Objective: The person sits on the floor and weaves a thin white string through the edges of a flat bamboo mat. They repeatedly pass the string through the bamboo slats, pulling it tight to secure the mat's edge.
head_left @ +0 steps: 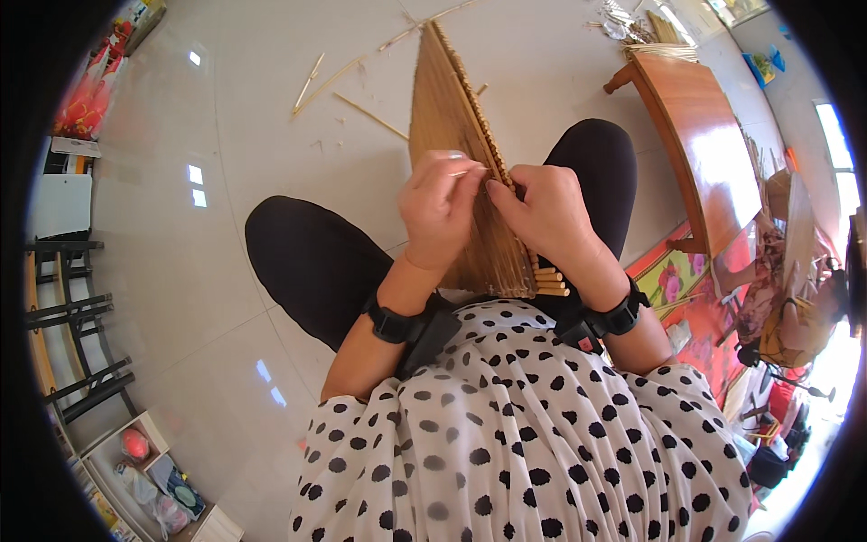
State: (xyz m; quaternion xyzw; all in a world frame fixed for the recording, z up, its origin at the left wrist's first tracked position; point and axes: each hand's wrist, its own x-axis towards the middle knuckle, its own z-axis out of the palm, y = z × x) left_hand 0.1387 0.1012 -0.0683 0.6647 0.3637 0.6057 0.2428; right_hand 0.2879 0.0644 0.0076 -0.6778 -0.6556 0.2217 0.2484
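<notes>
A long brown panel of fine, tightly laid stalks (452, 117) stands tilted between my knees, its far end narrowing away from me. Along its right side runs a knobbly bound edge (473, 98), and cut round stalk ends (553, 282) stick out at the near corner. My left hand (435, 210) is over the panel's face, thumb and fingers pinched on a thin pale strand (470, 172) whose tip reaches toward the bound edge. My right hand (553, 203) grips that edge, with the thumb on the near face and the other fingers partly hidden behind.
Loose stalks (370, 116) lie on the tiled floor beyond the panel. To the right stands a low wooden table (695, 135), with a person (799, 325) seated past it. Dark metal racks (77, 312) and an open box of items (149, 479) are at the left.
</notes>
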